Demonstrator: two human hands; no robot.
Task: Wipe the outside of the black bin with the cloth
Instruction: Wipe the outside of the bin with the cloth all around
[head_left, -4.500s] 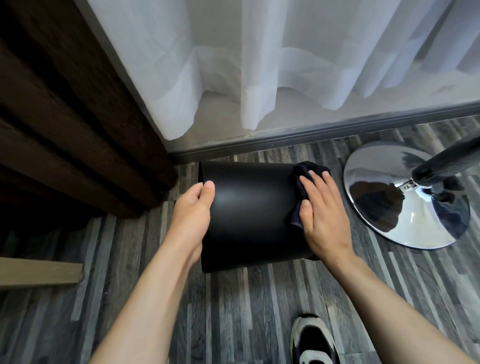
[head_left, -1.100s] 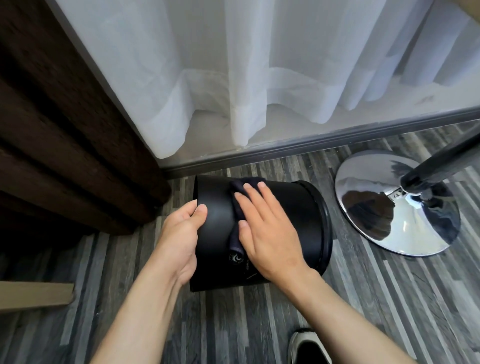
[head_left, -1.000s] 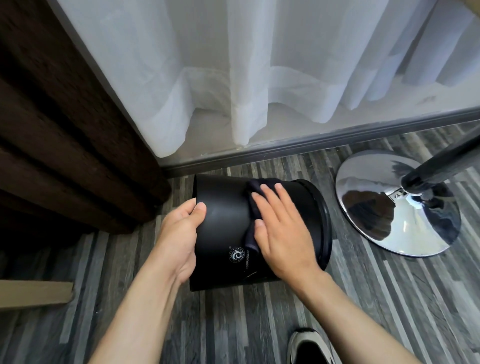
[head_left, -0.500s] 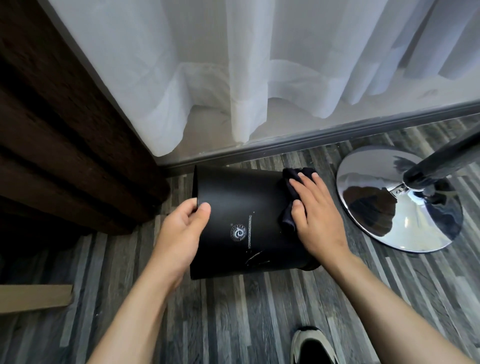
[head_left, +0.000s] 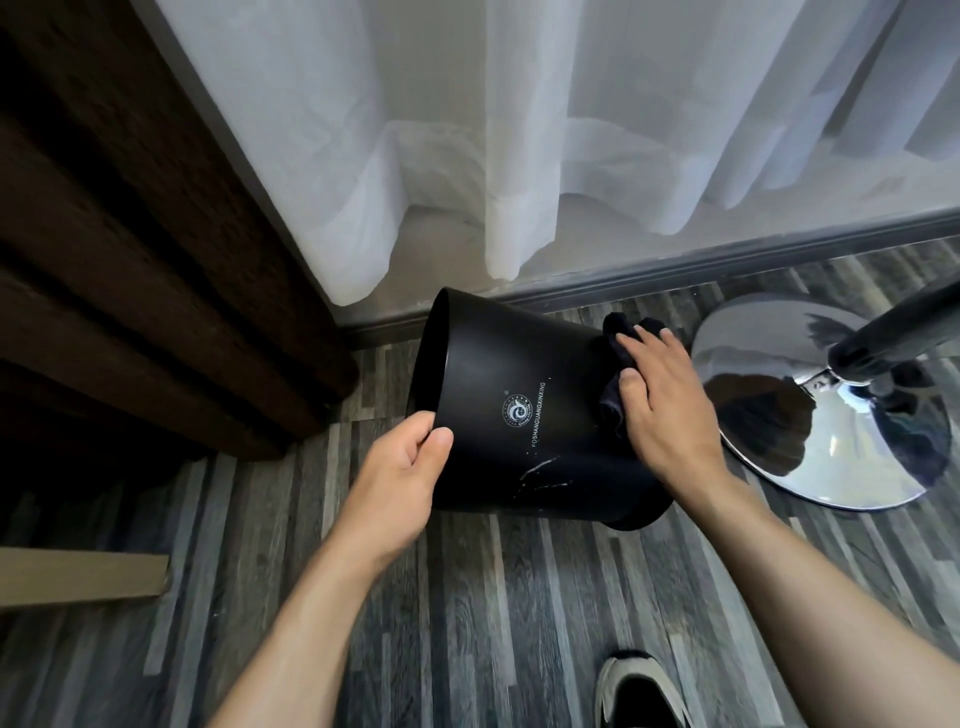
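Across the grey plank floor (head_left: 467, 623), below the white curtain (head_left: 519, 156), your black bin (head_left: 519, 415) lies tipped on its side, open mouth to the left, base toward the chrome stand base (head_left: 810, 415) on the right. Your left hand (head_left: 400, 483) pinches the near rim, thumb outside, fingers inside, tilting it. Your right hand (head_left: 665, 410) lies flat, pressing the dark cloth (head_left: 618, 364) against the wall near the base. Pale streaks (head_left: 540, 470) below the printed logo (head_left: 517, 411) suggest wiping is only partly done; the underside, hidden from you, likely remains too
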